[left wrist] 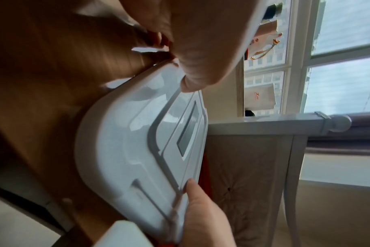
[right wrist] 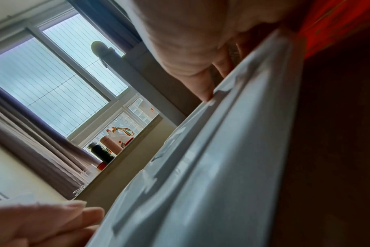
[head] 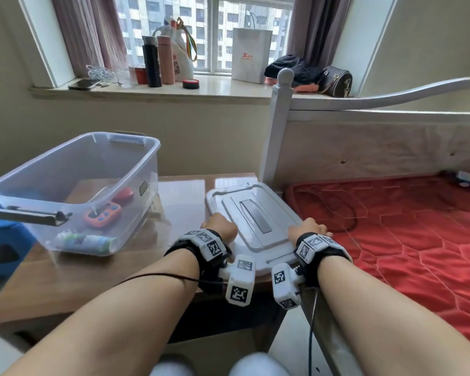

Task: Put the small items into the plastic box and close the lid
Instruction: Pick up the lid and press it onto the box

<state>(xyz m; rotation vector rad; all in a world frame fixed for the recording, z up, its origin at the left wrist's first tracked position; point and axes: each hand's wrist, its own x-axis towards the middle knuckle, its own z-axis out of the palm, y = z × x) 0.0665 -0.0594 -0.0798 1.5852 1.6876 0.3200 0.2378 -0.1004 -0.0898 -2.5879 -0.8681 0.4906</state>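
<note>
At the lower centre of the head view, the white lid (head: 251,213) is grasped at its near edges by the left hand (head: 222,224) and right hand (head: 308,229); the clear plastic box (head: 73,169), small items inside, is seen at left.

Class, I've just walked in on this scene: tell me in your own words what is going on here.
A person sits at a wooden table and grips a white lid with both hands, the left hand on its left edge and the right hand on its right. The clear plastic box stands open to the left, with an orange gadget, a red item and a small tube already inside. The lid is not yet on the box.
</note>
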